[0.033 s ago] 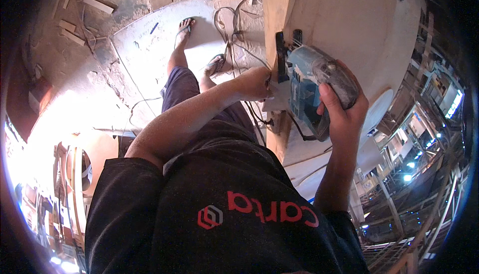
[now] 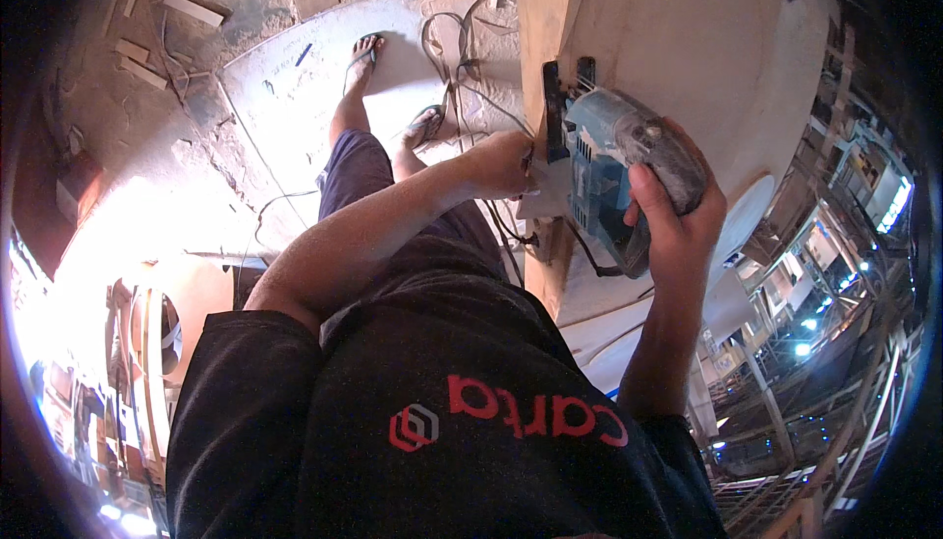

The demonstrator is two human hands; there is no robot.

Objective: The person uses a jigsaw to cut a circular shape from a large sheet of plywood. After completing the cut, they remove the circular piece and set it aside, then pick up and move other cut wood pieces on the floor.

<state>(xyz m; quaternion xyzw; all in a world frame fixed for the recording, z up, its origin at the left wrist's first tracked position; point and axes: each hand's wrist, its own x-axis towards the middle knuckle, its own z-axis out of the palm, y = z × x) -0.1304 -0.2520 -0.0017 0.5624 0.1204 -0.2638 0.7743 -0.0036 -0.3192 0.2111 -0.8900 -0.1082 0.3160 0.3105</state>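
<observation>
My right hand [image 2: 683, 210] is wrapped round the handle of a dusty blue and grey jigsaw [image 2: 604, 161], its thumb on the near side. The saw's black base plate [image 2: 556, 112] faces left, by the edge of the wooden bench. Close to that plate, my left hand [image 2: 503, 164] is closed, fingers curled at the edge of a small pale piece of sheet [image 2: 550, 186]. It seems to pinch this piece, though the fingertips are partly hidden. A dark power cord [image 2: 589, 256] curves from the rear of the jigsaw.
A large pale board [image 2: 697, 38] lies on the bench, with a wooden beam [image 2: 543, 19] along its left edge. Cables [image 2: 452, 58] hang and loop beside my feet. Wood offcuts [image 2: 194, 11] litter the floor around a white sheet [image 2: 285, 78] underfoot.
</observation>
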